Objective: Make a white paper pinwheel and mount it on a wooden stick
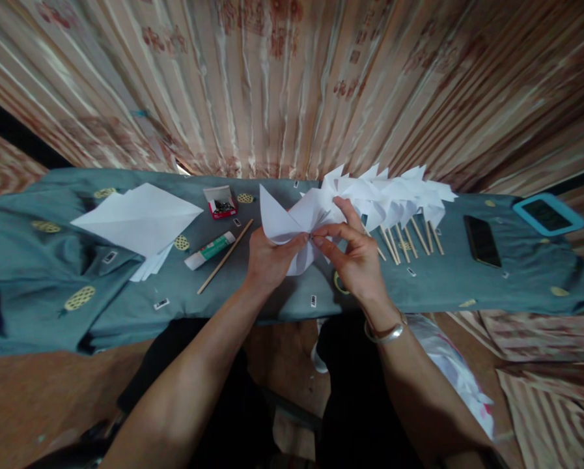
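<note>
A white paper pinwheel [292,225] is held up over the middle of the table. My left hand [269,259] grips it from the left, thumb on its centre. Thumb and index finger of my right hand [357,254] are pinched together at that same centre, on something too small to make out. Just left of my left hand lies a bare wooden stick [226,256], beside a glue stick [209,251]. An open red and white box [222,203] with small dark pieces stands behind them. Finished-looking paper pinwheels [394,195] on wooden sticks overlap in a row at the right.
Folded white paper sheets [140,215] lie stacked at the left on the green patterned cloth [282,306]. A black phone [482,241] and a blue-framed device [549,215] are at the right end. Partly hidden by my right hand is a yellowish ring [339,284]. A curtain [272,85] hangs behind.
</note>
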`<state>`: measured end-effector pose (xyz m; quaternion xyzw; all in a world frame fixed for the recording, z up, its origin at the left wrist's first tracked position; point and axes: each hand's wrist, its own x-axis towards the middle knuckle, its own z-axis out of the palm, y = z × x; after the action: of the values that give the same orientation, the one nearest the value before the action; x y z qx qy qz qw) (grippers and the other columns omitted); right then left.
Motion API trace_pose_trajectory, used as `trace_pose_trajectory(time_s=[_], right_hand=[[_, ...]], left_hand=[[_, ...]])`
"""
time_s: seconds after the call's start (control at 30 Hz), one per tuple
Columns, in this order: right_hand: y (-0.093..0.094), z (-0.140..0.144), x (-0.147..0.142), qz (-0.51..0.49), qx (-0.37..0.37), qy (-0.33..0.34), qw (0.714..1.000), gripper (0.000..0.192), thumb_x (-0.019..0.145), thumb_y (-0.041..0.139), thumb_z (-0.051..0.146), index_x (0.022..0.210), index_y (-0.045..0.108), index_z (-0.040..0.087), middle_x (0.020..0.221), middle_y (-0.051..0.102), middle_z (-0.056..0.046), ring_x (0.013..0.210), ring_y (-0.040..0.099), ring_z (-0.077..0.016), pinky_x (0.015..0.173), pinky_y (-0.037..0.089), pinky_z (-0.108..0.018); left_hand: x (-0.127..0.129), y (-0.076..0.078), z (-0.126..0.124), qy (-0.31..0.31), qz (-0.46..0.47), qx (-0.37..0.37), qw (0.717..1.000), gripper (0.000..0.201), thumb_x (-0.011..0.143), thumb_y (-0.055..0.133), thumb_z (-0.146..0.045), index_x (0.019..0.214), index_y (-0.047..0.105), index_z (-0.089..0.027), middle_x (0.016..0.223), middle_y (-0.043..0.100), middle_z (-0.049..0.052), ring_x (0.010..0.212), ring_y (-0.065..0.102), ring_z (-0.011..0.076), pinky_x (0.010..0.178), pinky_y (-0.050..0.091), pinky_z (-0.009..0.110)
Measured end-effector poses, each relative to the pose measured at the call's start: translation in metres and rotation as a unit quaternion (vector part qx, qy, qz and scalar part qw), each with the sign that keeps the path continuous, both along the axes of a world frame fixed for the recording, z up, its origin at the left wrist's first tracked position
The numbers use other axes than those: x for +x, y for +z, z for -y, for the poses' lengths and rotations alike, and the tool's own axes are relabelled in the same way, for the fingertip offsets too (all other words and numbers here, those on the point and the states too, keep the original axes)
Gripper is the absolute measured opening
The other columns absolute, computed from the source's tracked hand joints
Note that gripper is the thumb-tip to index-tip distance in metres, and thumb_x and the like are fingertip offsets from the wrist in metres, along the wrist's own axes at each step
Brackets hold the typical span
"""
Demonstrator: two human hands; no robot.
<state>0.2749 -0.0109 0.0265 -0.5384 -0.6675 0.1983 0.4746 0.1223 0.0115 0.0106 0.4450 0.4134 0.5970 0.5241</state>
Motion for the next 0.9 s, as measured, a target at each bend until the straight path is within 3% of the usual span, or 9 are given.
trace_pose_trajectory(time_s=[0.6,0.73,0.9], right_hand=[[-0.002,0.002,-0.002,0.021,-0.012,-0.01,1.0,0.005,0.087,0.067,0.028,0.088,0.069,0.024,0.151,0.047,-0.003,0.148,0.031,-0.0272,0.122,0.023,-0.056],[-0.005,0.002,-0.003,-0.021,-0.005,-0.025,0.999,0.033,0.083,0.071,0.031,0.115,0.064,0.026,0.154,0.041,-0.008,0.145,0.036,-0.027,0.12,0.029,-0.053],[-0.013,0.0,-0.004,-0.084,-0.013,-0.026,0.996,0.072,0.081,0.073,0.036,0.144,0.04,0.027,0.151,0.044,-0.01,0.142,0.041,-0.0269,0.117,0.037,-0.049]], left_hand=[[0.001,-0.003,0.002,-0.004,-0.008,-0.007,1.0,0.021,0.061,0.082,-0.027,0.078,0.076,-0.015,0.079,0.077,0.005,0.069,0.07,0.0199,0.066,0.057,0.03],[0.0,-0.002,0.003,-0.011,0.007,-0.021,1.0,0.024,0.061,0.082,-0.027,0.081,0.077,-0.015,0.081,0.078,0.006,0.071,0.071,0.0203,0.068,0.058,0.031],[0.0,-0.001,0.003,-0.014,0.036,-0.031,0.999,0.025,0.057,0.085,-0.026,0.077,0.077,-0.015,0.079,0.078,0.005,0.068,0.07,0.0191,0.067,0.058,0.031]])
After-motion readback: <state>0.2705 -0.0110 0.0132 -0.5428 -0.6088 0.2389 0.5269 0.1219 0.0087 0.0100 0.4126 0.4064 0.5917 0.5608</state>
